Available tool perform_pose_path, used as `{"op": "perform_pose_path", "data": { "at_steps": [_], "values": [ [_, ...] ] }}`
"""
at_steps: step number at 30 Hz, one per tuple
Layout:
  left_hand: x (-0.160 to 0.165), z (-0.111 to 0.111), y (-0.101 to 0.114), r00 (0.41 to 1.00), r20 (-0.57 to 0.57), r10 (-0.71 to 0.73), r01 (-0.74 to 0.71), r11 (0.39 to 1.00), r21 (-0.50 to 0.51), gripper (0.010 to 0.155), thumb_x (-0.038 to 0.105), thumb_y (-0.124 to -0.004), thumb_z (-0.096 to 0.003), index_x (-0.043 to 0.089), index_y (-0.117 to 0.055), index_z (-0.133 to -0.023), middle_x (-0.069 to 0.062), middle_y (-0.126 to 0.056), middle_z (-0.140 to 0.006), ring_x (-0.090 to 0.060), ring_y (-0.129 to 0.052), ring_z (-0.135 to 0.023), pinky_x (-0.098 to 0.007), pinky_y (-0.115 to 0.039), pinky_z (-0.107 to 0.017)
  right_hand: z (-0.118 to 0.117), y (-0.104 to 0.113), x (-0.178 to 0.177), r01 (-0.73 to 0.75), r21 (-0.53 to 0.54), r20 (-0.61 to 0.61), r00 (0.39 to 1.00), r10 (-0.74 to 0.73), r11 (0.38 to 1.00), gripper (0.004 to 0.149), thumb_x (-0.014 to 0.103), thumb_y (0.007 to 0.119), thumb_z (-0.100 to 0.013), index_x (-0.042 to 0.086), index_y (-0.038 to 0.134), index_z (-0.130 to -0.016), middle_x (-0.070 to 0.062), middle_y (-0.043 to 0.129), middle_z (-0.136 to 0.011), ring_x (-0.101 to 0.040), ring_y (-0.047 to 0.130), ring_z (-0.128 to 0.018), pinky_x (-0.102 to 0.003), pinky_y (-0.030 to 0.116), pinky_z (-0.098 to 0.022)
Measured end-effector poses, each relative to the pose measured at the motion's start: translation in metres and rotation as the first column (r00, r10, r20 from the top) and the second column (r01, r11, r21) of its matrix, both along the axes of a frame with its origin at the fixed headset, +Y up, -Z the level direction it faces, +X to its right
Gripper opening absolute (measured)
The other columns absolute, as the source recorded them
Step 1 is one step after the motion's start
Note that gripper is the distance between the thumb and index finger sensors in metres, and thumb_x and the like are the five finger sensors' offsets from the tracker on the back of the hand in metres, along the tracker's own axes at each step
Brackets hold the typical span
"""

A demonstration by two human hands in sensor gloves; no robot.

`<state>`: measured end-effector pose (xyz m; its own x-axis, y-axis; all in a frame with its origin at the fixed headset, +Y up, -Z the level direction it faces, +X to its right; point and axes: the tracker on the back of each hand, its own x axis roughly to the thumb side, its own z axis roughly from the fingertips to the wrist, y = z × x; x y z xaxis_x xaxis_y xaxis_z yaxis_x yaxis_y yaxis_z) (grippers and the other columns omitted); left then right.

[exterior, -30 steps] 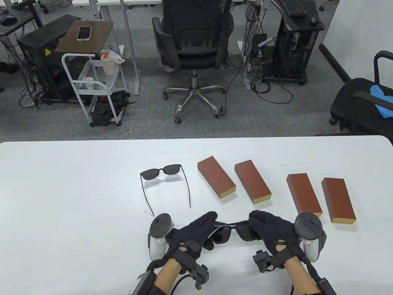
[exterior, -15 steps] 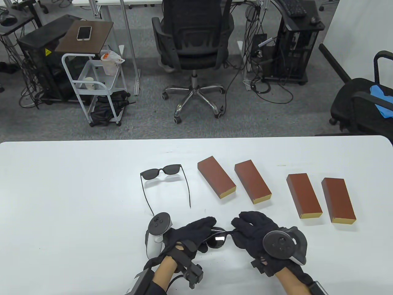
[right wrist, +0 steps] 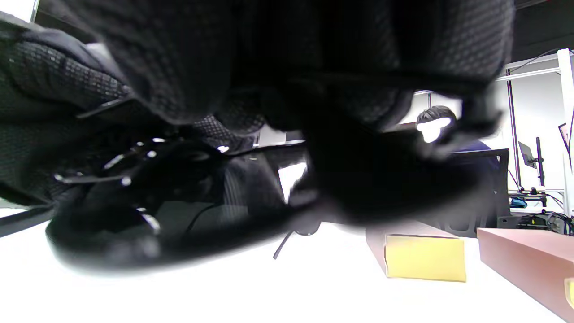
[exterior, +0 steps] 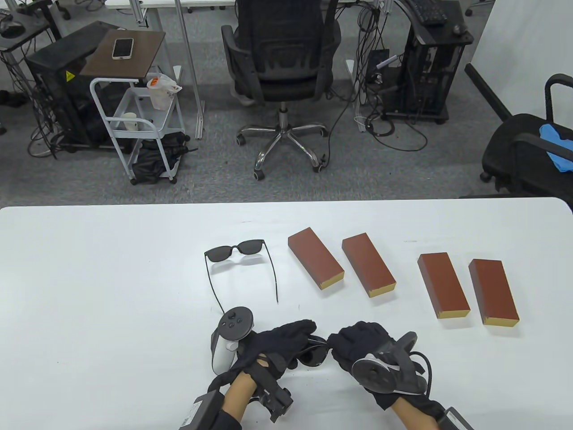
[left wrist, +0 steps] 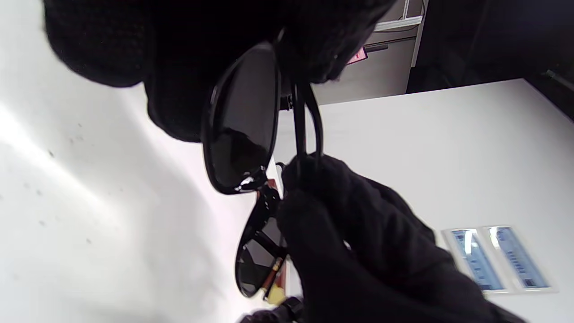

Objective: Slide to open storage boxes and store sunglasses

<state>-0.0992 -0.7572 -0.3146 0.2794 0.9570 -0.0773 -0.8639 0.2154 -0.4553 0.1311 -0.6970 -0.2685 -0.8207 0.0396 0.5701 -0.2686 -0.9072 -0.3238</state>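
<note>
Both hands low over the desk [exterior: 112,277]: left hand [exterior: 280,342] and right hand [exterior: 358,347], fingers clamped on the shades [exterior: 315,354], arms nearly folded; squeeze too hard and a hinge could twist. Beyond, spare pair [exterior: 237,253] and four boxes [exterior: 315,262], all unopened

Left hand [exterior: 282,342] and right hand [exterior: 358,347] close together, fingers curled, pinching.

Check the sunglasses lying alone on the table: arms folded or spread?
Spread. In the table view the sunglasses rest on the table with both arms stretched straight back from the lenses toward the person, untouched by either hand.
</note>
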Motion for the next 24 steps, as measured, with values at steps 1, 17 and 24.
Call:
{"op": "perform_pose_path", "data": {
  "at_steps": [1, 17, 24],
  "values": [
    [-0.002, 0.0, 0.002, 0.999, -0.026, -0.035, 0.035, 0.999, 0.022, 0.052, 0.034, -0.078, -0.0481, 0.023, -0.077, -0.099, -0.011, -0.094, -0.089, -0.032, -0.098, -0.068, -0.053, -0.08, -0.045, 0.0, -0.001, 0.0, -0.005, -0.006, 0.004, 1.0, 0.005, 1.0, 0.038, 0.038, 0.089, -0.028, 0.024, 0.093, -0.064, -0.006, 0.097, -0.06, -0.027, 0.096, -0.051, -0.047, 0.082, -0.043],
    [-0.031, 0.001, 0.03, 0.824, -0.368, -0.431, 0.54, 0.793, 0.283, 0.054, 0.044, -0.078, -0.0462, 0.027, -0.078, -0.098, -0.009, -0.084, -0.098, -0.034, -0.091, -0.078, -0.055, -0.077, -0.051, -0.007, -0.046, -0.021, -0.216, -0.321, -0.071, 0.976, 0.204, 0.922, 0.038, 0.04, 0.09, -0.028, 0.025, 0.093, -0.063, -0.005, 0.098, -0.06, -0.027, 0.097, -0.052, -0.046, 0.083, -0.043],
    [-0.031, 0.0, 0.032, 0.811, -0.38, -0.444, 0.562, 0.772, 0.297, 0.055, 0.044, -0.078, -0.0462, 0.028, -0.077, -0.099, -0.008, -0.083, -0.099, -0.034, -0.091, -0.08, -0.056, -0.076, -0.052, -0.01, -0.052, -0.017, -0.189, -0.352, -0.04, 0.982, 0.187, 0.917, 0.039, 0.043, 0.088, -0.029, 0.026, 0.092, -0.064, -0.006, 0.097, -0.062, -0.027, 0.096, -0.053, -0.046, 0.083, -0.044]
  ]
}}
